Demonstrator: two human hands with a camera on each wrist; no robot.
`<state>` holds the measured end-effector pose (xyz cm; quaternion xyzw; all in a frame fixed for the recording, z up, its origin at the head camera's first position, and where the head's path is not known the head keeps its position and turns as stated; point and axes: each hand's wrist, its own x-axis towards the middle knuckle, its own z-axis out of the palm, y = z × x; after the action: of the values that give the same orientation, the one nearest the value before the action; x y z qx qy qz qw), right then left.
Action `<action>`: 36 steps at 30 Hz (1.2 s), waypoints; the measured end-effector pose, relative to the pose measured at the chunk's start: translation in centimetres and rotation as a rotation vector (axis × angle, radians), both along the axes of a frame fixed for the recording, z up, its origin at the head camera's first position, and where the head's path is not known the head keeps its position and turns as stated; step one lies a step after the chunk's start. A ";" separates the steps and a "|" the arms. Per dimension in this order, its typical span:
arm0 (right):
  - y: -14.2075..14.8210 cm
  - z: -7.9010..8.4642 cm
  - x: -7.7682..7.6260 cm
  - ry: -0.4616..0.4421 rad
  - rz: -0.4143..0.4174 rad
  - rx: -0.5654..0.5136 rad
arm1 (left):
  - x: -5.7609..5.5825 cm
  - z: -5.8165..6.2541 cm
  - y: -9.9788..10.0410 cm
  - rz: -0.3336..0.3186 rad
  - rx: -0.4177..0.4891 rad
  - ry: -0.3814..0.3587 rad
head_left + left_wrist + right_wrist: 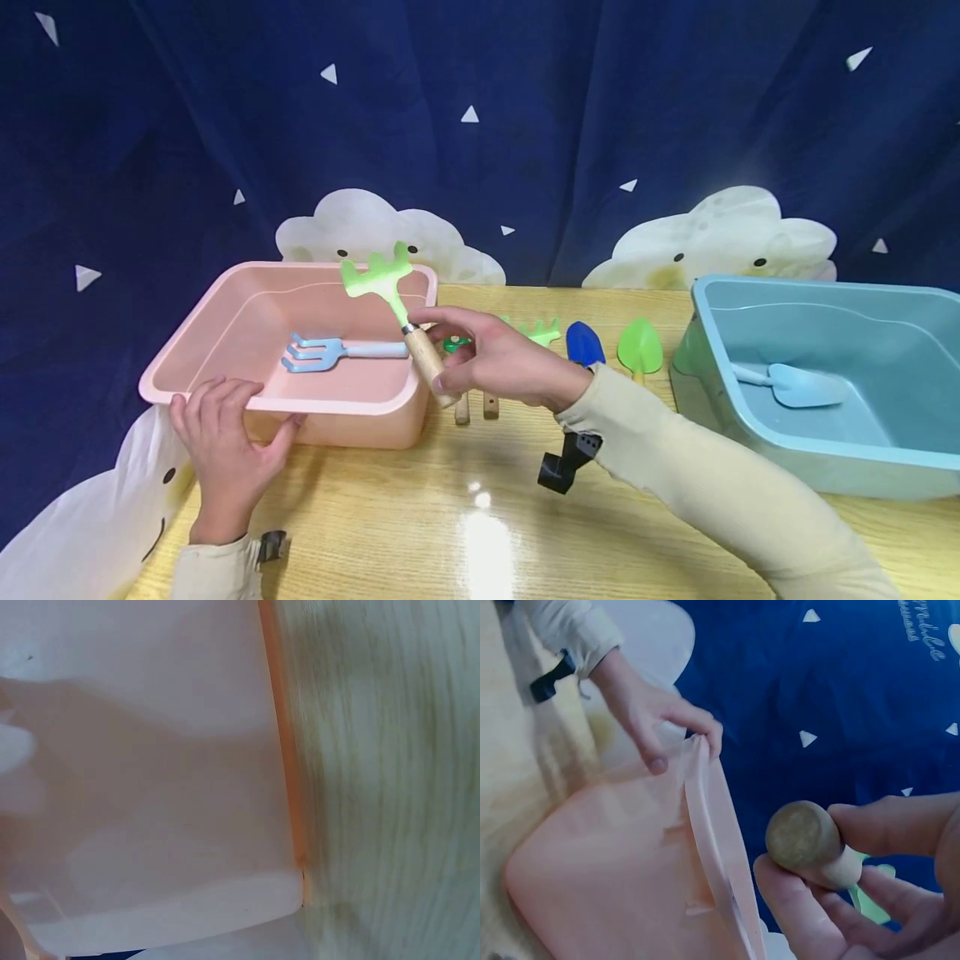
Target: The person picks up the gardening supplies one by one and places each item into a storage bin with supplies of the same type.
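Observation:
My right hand (504, 357) pinches the wooden handle of a small light-green toy rake (381, 278), held up beside the right end of a pink tub (390, 429). Its toothed head points up over the tub's far rim. The butt of that handle (799, 834) faces the camera in the right wrist view. My left hand (231, 446) grips the tub's near rim, fingers over the edge and thumb against the outer wall. Inside the tub lies a light-blue toy fork (318, 352). The left wrist view shows mostly the tub's outer wall (172, 780).
A blue tub (862, 467) stands at the right, with a light-blue shovel (806, 387) inside. Between the tubs lie a blue shovel (583, 343), a green shovel (640, 343) and another green rake (542, 332), partly hidden by my right hand. A dark blue curtain (525, 125) hangs behind.

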<state>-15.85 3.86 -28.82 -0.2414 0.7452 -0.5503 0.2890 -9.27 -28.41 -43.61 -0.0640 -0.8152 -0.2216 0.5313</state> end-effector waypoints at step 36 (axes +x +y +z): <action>-8.2 4.6 -9.8 -0.013 0.085 0.259 | -0.1 0.3 0.4 -0.013 0.036 0.022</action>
<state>-25.63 -4.38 -24.23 -0.2299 0.7972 -0.4384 0.3455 -9.41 -28.02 -43.35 -0.0620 -0.8048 -0.2388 0.5398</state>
